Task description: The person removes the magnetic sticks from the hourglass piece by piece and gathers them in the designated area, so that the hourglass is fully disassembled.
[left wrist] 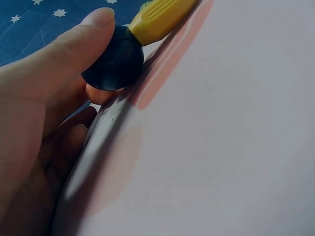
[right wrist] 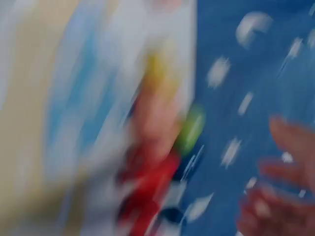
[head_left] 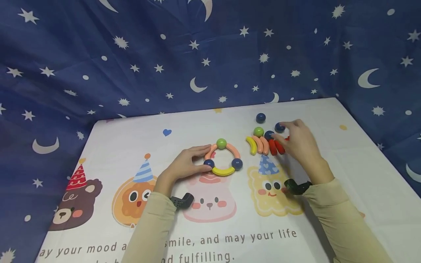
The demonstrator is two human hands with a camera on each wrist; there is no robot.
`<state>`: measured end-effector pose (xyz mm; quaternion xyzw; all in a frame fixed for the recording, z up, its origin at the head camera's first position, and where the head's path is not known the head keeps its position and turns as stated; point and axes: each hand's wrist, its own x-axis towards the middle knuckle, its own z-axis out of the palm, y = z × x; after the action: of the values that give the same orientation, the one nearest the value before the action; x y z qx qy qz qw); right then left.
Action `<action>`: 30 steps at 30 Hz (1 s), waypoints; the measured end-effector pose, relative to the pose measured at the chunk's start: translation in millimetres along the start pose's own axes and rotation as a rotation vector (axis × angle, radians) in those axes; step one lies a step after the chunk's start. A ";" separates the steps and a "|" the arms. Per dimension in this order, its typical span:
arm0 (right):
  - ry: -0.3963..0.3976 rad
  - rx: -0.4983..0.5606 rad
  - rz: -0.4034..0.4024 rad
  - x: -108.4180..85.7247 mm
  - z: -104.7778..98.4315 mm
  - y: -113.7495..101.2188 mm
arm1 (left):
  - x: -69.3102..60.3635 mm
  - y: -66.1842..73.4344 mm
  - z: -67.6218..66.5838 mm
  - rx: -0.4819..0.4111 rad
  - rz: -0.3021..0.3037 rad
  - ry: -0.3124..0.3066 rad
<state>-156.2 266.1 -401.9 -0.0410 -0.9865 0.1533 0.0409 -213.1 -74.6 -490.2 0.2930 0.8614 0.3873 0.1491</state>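
Observation:
A ring (head_left: 222, 171) of curved rods and balls lies on the table, with a green ball on top, two pink rods, a yellow rod and two blue balls. My left hand (head_left: 185, 163) holds its left side. The thumb is on the lower-left blue ball (left wrist: 115, 59), beside the yellow rod (left wrist: 160, 20); the other fingers are at the left pink rod. Over loose pieces on the right, my right hand (head_left: 300, 144) has thumb and fingers apart, close to a blue ball (head_left: 280, 127) and red rods (head_left: 273, 147). The right wrist view is blurred.
Right of the ring lie loose pieces: a yellow rod (head_left: 251, 145), pink rods (head_left: 260, 145), a green ball (head_left: 258, 132) and more blue balls (head_left: 261, 117). A printed cloth (head_left: 131, 135) covers the table; a dark blue starry curtain (head_left: 230, 54) hangs behind.

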 end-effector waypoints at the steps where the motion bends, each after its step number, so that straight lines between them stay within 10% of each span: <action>1: -0.014 0.039 -0.097 -1.8 1.0 -15.4 | -0.4 -0.8 -0.4 -0.003 -0.006 0.003; 6: -0.261 0.137 -0.415 -12.7 26.8 -82.2 | -0.1 -3.2 0.1 0.001 0.003 0.000; 10: -0.279 0.072 -0.533 -22.3 52.5 -105.5 | 1.5 -1.1 0.5 -0.014 0.027 -0.013; 18: -0.125 -0.048 -0.557 -27.2 80.4 -118.6 | -0.5 3.3 -3.7 -0.062 0.061 -0.014; 30: -0.134 -0.022 -0.588 -26.5 88.5 -118.7 | -0.7 1.0 -3.6 -0.056 0.066 -0.007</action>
<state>-146.2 124.5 -451.5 0.2563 -0.9581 0.1265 0.0179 -213.9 -76.7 -487.1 0.3183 0.8396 0.4148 0.1472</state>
